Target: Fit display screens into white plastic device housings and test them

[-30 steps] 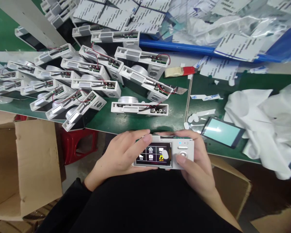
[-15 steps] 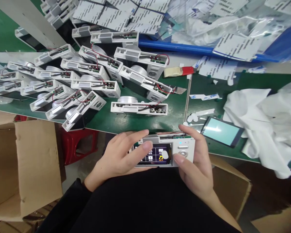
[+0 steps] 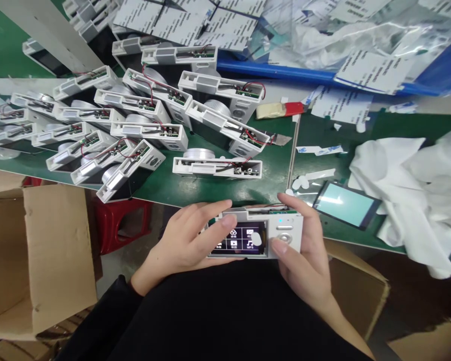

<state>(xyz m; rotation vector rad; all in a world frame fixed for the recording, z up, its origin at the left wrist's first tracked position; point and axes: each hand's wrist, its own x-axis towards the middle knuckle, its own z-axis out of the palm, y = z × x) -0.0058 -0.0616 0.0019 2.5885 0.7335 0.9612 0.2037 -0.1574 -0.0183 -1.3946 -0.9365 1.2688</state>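
Both my hands hold a white digital camera at the table's front edge, its lit screen facing me with a grid of menu icons. A white oval sticker lies on the screen's right part, and a small blue light glows above the buttons. My left hand is wrapped round the left end, its thumb over the screen. The right hand grips the right end, with the thumb beside the round button pad. Along the camera's uncovered top edge, a green circuit board and thin wires show.
Several similar open-topped cameras stand on the green table. A dark-framed screen panel, white cloths, a brush-like tool and a blue tray lie beyond. Below are a red stool and cardboard boxes.
On the camera's screen, the yellow highlight has left the MP3 icon, which is now white. Both hands keep nearly the same grip.
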